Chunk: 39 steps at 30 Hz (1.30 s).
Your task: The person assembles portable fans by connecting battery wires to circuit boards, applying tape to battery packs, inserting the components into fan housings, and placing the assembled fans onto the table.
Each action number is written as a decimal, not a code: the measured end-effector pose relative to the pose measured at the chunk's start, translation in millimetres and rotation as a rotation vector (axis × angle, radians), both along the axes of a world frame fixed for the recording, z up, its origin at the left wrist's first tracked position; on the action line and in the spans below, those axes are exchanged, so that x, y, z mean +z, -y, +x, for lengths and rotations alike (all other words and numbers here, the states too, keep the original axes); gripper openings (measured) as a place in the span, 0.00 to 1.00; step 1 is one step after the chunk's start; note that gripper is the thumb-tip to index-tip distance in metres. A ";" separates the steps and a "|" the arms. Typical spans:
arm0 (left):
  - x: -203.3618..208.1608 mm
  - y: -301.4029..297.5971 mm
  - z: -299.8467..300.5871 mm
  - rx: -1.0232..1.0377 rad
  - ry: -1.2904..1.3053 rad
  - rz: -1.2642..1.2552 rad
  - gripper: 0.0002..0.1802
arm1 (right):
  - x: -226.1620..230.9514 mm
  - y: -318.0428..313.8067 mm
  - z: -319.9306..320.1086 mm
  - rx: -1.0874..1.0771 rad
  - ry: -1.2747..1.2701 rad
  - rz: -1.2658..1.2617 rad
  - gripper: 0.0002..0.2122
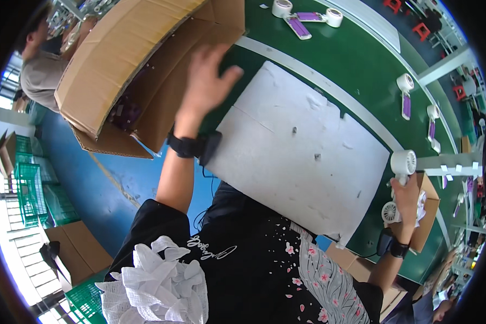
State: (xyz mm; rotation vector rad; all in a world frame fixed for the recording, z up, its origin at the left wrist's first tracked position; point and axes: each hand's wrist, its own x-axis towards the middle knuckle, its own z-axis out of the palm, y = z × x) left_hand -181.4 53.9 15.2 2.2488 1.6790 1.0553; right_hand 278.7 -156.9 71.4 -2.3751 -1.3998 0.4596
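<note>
Gripping a white fan [400, 163] in the right hand [407, 197], just beside the right edge of a pale sheet [291, 137], over the green table [337, 69]. Showing a smooth, drum-shaped head [398, 162] with a grilled round face, turned rightward. Showing, just below the grip, a spoked white disc [390, 212], joined or separate impossible to tell. Holding the left hand [204, 89] open, thumb spread, near a carton [110, 62].

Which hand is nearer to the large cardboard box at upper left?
Left. The left hand is by the box; the right hand is beyond the white sheet, holding a white device.
</note>
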 end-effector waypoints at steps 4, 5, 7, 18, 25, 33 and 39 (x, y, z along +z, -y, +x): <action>-14.1 -46.5 -102.7 0.514 0.168 0.027 0.39 | -21.4 -3.8 10.3 0.019 0.228 -0.025 0.25; -26.9 -60.2 -126.5 0.587 0.123 0.082 0.40 | -23.3 -4.6 7.1 0.022 0.234 -0.027 0.25; -43.3 -79.5 -156.1 0.691 -0.091 -0.005 0.38 | -26.0 -4.4 0.8 0.025 0.356 -0.004 0.26; -134.6 -147.7 -321.1 0.697 -0.169 0.179 0.19 | 25.0 -28.2 -63.7 0.249 -0.461 0.237 0.13; -35.4 -80.2 -161.2 0.541 0.206 0.278 0.13 | -61.9 -55.4 -86.9 0.240 -0.612 0.142 0.16; 69.0 25.3 14.1 -0.131 0.663 -0.002 0.11 | -54.4 -52.9 -93.4 0.252 0.118 0.191 0.17; 79.9 62.8 120.4 -0.741 0.661 -0.378 0.12 | -37.9 -54.8 -107.8 0.369 -0.123 1.001 0.12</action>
